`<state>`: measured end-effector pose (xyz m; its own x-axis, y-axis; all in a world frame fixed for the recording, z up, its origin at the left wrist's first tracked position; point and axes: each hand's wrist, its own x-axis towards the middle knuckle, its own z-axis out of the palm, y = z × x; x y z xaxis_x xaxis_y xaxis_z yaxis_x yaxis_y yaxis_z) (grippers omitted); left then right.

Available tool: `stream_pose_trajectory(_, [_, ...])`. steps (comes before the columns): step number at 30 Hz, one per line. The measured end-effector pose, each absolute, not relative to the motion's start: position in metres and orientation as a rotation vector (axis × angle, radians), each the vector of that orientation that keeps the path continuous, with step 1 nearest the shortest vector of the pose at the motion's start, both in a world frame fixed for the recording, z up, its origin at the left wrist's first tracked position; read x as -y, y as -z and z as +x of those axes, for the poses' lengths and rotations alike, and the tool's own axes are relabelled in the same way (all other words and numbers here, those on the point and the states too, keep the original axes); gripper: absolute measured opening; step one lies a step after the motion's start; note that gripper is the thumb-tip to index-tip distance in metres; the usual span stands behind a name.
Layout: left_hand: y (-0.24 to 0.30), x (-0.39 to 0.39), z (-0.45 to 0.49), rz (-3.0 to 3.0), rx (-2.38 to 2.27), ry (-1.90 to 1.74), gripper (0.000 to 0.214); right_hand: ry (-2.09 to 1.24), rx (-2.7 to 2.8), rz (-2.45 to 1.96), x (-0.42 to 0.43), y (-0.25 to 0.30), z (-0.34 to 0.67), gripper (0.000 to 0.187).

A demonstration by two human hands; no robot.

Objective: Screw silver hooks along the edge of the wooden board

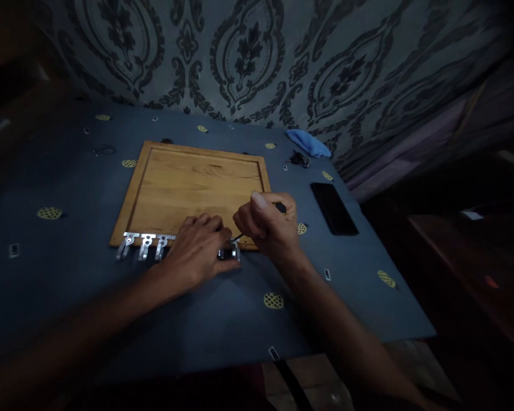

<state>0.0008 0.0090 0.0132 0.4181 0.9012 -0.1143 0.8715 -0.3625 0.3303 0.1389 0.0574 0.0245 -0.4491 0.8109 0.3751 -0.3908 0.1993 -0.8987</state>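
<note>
A wooden board [188, 182] with a raised rim lies on a blue table. Along its near edge runs a metal rail with hooks [145, 244]. My left hand [199, 248] lies palm down on that rail, fingers pressed over its right part. My right hand [268, 225] is closed round a dark-handled screwdriver [279, 208], whose thin tip points down-left at the rail's right end [233, 251], just beside my left fingertips.
A black phone [333, 208] lies flat to the right of the board. A blue cloth [308, 142] and a small dark object [300, 160] sit at the back right. The table's near edge [261, 357] and right edge drop to a dark floor.
</note>
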Motion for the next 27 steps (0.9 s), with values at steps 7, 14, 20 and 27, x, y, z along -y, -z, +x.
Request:
stream_pose_trajectory(7, [-0.011, -0.008, 0.001, 2.388, -1.534, -0.158, 0.040, -1.023, 1.290, -0.786, -0.039, -0.018, 0.124, 0.054])
stream_pose_trajectory(14, [-0.015, -0.008, 0.002, 2.374, -1.544, -0.126, 0.035, -0.850, 1.195, -0.840, -0.033, -0.012, 0.115, 0.052])
stream_pose_trajectory(20, [-0.010, -0.007, 0.000, 2.361, -1.541, -0.199, 0.038, -0.976, 1.150, -0.621, -0.038, -0.041, 0.129, 0.059])
stream_pose_trajectory(27, [-0.007, -0.008, -0.001, 2.361, -1.525, -0.228, 0.042, -1.082, 1.145, -0.564, -0.034, -0.054, 0.144, 0.061])
